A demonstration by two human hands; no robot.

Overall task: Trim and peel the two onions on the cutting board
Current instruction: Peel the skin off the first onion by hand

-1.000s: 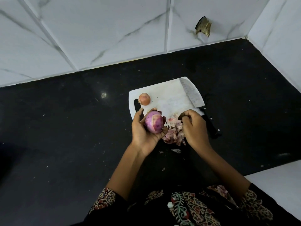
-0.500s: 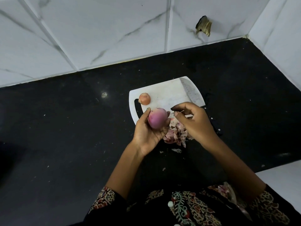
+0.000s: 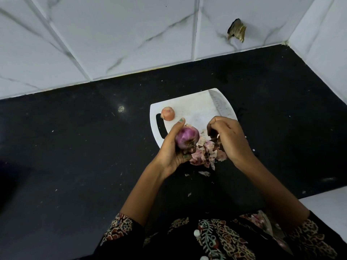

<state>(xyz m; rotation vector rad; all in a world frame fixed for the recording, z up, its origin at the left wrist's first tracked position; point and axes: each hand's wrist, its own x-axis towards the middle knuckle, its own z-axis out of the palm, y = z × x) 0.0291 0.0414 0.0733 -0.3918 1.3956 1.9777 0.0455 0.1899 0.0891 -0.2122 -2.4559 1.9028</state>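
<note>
My left hand (image 3: 171, 147) grips a purple, mostly peeled onion (image 3: 186, 137) just above the near edge of the white cutting board (image 3: 193, 107). A smaller orange-skinned onion (image 3: 168, 113) rests on the board beside its handle slot. My right hand (image 3: 228, 137) hovers over a heap of pink onion skins (image 3: 205, 155), fingers curled downward; what they pinch is hidden. A knife blade (image 3: 220, 105) lies along the board's right side, its handle covered by my right hand.
The board lies on a black countertop (image 3: 75, 156) backed by white marble wall tiles (image 3: 131, 34). Skin scraps (image 3: 203, 173) are scattered on the counter in front of the board. A white surface (image 3: 330, 203) starts at the near right.
My right hand dropped from beside the onion down onto the skin pile. The left hand turned the onion and lowered it slightly.
</note>
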